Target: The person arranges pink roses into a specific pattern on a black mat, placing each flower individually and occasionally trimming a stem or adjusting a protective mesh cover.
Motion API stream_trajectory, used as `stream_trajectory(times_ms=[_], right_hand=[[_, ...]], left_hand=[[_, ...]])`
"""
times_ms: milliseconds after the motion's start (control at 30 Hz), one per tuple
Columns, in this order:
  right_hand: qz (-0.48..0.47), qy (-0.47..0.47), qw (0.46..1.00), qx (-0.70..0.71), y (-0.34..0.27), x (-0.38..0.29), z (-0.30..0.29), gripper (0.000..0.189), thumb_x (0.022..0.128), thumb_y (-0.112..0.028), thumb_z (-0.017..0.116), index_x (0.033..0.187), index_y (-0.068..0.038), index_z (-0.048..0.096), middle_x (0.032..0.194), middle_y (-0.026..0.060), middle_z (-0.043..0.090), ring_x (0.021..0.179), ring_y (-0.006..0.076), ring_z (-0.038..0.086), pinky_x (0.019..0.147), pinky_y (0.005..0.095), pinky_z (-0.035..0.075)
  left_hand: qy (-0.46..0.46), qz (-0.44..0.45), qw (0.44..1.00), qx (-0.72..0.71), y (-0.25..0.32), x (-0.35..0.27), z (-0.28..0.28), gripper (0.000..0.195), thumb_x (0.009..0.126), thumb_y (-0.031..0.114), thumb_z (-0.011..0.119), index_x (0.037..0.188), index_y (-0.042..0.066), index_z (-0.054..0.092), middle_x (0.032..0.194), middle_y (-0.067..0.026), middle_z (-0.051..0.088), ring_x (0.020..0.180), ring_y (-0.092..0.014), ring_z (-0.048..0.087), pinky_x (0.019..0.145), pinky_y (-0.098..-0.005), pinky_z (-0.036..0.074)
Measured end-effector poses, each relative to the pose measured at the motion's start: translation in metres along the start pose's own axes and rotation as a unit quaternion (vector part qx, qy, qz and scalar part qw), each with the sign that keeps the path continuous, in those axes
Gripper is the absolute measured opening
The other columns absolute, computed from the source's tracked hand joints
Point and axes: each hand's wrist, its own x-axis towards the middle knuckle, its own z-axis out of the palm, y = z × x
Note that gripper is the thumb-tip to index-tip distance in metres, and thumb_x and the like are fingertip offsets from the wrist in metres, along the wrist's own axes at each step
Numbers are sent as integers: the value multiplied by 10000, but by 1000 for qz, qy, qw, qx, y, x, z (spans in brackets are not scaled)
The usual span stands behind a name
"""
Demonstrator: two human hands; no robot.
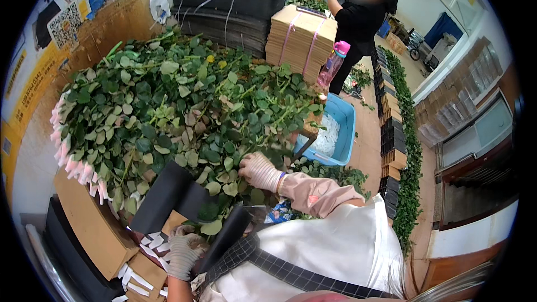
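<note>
A large heap of leafy rose stems [176, 105] lies before me, with pale pink rose heads [79, 165] at its left edge. My right hand [260, 170], in a striped glove, rests against the leaves at the near side; its fingertips are hidden among them. Lower down, my gloved left hand [183, 253] is beside a black curled sheet [161, 199] and a small cardboard piece [173, 221]. Its fingers are bent, and whether they grip anything is unclear. Leaves lie over part of the black sheeting between my hands. White paper strips [156, 242] are scattered left of my left hand.
Behind the heap stand strapped black sheets [226, 12], a tied cardboard stack [300, 37] and a pink-capped bottle [334, 63]. A blue tub [346, 134] holds white scraps. Another person [361, 21] works beyond. Bundled stems [402, 142] line the floor at right.
</note>
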Motion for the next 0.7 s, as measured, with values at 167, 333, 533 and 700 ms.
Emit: stream_trajectory(times_ms=[167, 333, 533, 700], right_hand=[[4, -49, 999, 8, 6, 4, -6, 125, 666, -215, 640, 765, -173, 702, 906, 36, 606, 943, 250, 545, 775, 389, 452], [-11, -73, 997, 2, -3, 13, -34, 133, 670, -229, 652, 781, -200, 719, 916, 28, 608, 946, 241, 543, 783, 379, 449], [9, -67, 998, 8, 9, 8, -13, 149, 647, -203, 609, 744, -136, 700, 770, 119, 596, 802, 310, 581, 706, 428, 467], [-54, -171, 983, 46, -12, 58, -131, 322, 717, -242, 694, 998, -86, 663, 927, 137, 652, 834, 302, 615, 770, 403, 478]], left_hand=[[39, 28, 999, 25, -2, -2, 4, 265, 514, 284, 759, 734, 147, 708, 965, -94, 578, 1012, -315, 470, 914, -431, 341], [33, 24, 999, -22, -3, -8, 0, 212, 543, 265, 736, 721, 154, 704, 993, -99, 578, 1040, -317, 476, 906, -435, 365], [-26, 13, 999, -30, 18, -2, -14, 186, 614, 253, 671, 773, 158, 691, 1070, -123, 560, 1072, -353, 471, 942, -453, 367], [-24, 4, 1000, -6, 9, -9, -4, 210, 607, 295, 682, 796, 206, 698, 1114, -94, 553, 1117, -337, 447, 971, -458, 338]])
